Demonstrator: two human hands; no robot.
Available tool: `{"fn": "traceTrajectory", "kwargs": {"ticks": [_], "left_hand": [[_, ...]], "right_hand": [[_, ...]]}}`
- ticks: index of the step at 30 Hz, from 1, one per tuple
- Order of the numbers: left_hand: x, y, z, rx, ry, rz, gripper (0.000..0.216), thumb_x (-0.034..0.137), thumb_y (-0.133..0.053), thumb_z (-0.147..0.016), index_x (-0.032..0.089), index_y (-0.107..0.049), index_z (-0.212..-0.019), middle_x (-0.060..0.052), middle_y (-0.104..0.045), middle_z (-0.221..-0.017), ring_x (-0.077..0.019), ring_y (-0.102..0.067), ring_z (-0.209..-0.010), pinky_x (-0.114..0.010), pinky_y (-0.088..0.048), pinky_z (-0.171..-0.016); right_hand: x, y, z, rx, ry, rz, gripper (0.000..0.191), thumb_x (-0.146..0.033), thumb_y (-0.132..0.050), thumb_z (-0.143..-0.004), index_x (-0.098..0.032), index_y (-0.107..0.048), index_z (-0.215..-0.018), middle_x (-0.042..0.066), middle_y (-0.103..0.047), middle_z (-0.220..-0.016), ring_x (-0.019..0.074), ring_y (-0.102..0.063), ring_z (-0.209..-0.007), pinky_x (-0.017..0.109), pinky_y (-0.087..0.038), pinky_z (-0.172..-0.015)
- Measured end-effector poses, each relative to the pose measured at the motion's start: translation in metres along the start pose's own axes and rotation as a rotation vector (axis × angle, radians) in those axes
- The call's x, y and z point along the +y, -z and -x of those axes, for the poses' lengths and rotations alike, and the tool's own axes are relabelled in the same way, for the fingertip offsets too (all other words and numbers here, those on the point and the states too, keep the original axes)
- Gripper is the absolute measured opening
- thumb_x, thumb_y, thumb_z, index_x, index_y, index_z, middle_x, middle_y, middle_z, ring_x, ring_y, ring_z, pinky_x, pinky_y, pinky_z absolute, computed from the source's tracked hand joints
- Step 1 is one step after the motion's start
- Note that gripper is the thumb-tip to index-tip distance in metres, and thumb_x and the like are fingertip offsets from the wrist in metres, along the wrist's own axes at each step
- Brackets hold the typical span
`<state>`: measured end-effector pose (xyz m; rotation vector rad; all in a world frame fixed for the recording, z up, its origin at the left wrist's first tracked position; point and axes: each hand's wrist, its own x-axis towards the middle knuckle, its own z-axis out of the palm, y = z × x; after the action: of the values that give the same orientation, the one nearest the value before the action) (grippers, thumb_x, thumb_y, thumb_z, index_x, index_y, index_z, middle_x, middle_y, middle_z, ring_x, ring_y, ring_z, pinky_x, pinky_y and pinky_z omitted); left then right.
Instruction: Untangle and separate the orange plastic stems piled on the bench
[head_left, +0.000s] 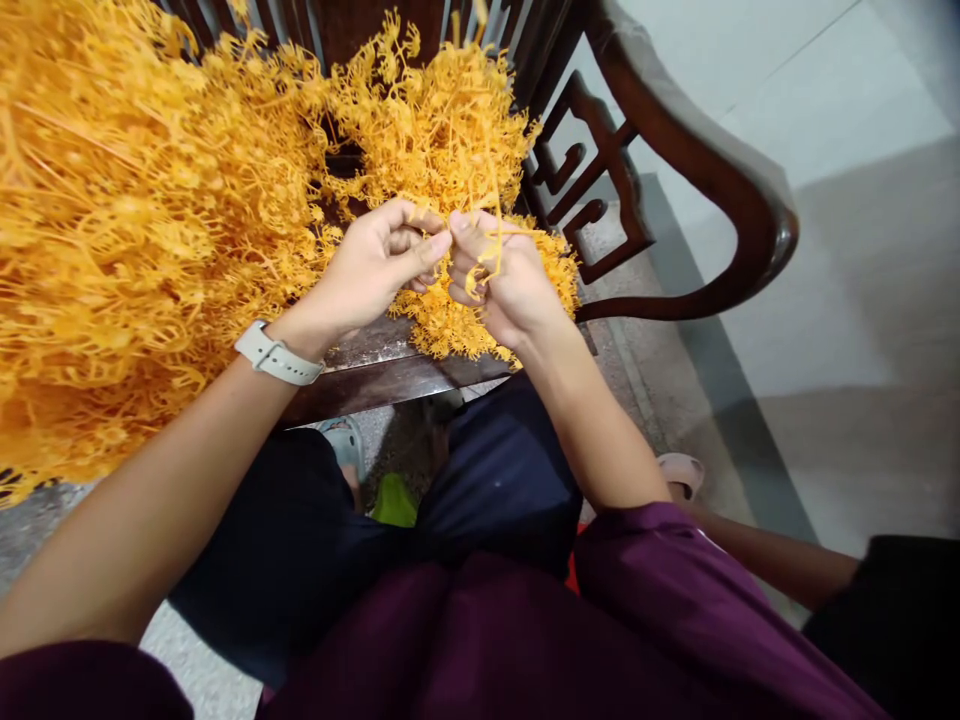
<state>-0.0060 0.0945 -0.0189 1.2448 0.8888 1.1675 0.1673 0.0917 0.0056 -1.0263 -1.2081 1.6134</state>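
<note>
The work in hand is fine finger-work on 1 orange-yellow plastic sprig (489,262), held up in front of the chest, just above the front edge of a dark wooden seat (390,368). The left hand (367,275) has thumb and forefinger pressed together at the tips, and they appear to nip one end of the sprig. The right hand (510,290) is curled over, its fingers (466,235) pinching the sprig, with a thin strand looping across them. The 2 hands touch at the fingertips. Whether the piece is being pulled apart or joined cannot be told, as the hands cover the spot.

As I judge it, any next move calls for a firm pinch on both sides and a short, controlled pull or push, since the strands are thin and springy and tangle easily.

A large heap of sprigs (127,200) fills the seat on the left, and a smaller clump (435,130) lies right behind the hands, touching the right hand's far side. Its loose ends could snag the held piece. A pale watch (277,357) sits on the left wrist. The carved armrest (705,160) curves round on the right, well clear of the hands. Below, between the dark-clad knees, is a green object (394,500). A pink slipper (679,470) and another person's bare limb (780,560) lie over the pale tiled floor (840,260).
</note>
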Motion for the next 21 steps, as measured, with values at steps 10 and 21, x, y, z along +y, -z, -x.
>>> {"fn": "traceTrajectory", "kwargs": {"ticks": [10,21], "left_hand": [[0.008,0.005,0.004,0.045,0.044,0.073,0.04,0.021,-0.093,-0.082,0.023,-0.067,-0.113,0.004,-0.066,-0.072,-0.016,-0.073,-0.07,-0.028,-0.057,-0.066],[0.003,-0.008,0.003,0.026,0.06,0.102,0.041,0.013,-0.089,-0.081,0.024,-0.058,-0.105,0.007,-0.059,-0.071,-0.0156,-0.072,-0.07,-0.031,-0.058,-0.071]], "right_hand": [[-0.001,0.002,-0.001,0.073,0.032,0.002,0.056,-0.066,-0.083,-0.089,-0.026,-0.046,-0.082,-0.005,-0.044,-0.069,0.0097,-0.031,-0.055,0.024,-0.028,-0.047],[0.013,0.022,-0.019,0.034,0.055,0.041,0.053,-0.063,-0.082,-0.092,-0.024,-0.046,-0.083,-0.004,-0.046,-0.072,0.01,-0.045,-0.059,0.021,-0.031,-0.048]]}}
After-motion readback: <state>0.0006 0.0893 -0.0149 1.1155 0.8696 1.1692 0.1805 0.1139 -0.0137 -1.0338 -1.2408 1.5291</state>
